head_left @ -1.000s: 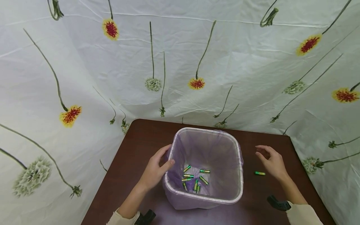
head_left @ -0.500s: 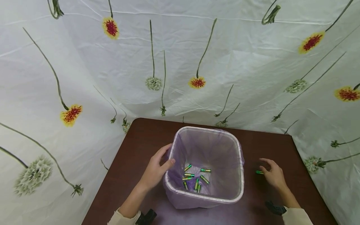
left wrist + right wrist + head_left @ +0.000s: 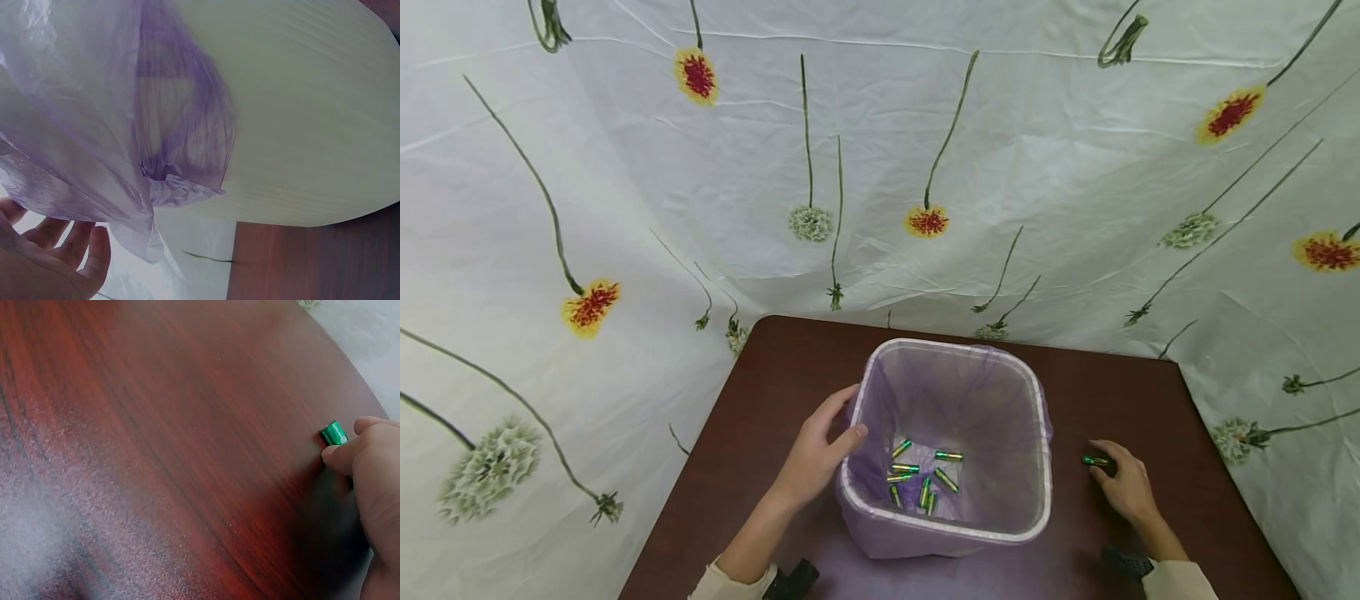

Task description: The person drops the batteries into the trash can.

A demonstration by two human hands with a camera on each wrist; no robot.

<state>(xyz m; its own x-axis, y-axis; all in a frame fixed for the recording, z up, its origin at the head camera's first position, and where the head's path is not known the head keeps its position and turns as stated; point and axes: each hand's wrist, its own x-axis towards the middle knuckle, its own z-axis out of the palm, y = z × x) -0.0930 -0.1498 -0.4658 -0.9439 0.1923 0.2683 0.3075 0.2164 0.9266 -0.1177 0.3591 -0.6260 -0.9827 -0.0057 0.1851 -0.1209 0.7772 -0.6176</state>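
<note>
A white bin [image 3: 977, 533] lined with a thin purple bag stands mid-table; several green-and-gold batteries [image 3: 947, 479] lie scattered on its floor. My left hand [image 3: 811, 454] holds the bin's left side, thumb at the rim and fingers along the outside. In the left wrist view its curled fingers [image 3: 78, 247] press into the purple liner [image 3: 87, 119]. To the right of the bin, my right hand [image 3: 1127, 483] pinches a single battery [image 3: 1096, 461] between thumb and fingers, low over the table. The right wrist view shows its green end [image 3: 334, 432] poking out past the thumb.
The dark reddish-brown table [image 3: 790, 358] has a rounded back-left corner. A white cloth [image 3: 880, 125] printed with flowers hangs behind and at both sides. Dark wrist-worn devices [image 3: 793, 579] show at both cuffs.
My right hand has come down and toward me onto the battery, its fingers closing round it. The left hand and the bin have stayed in place.
</note>
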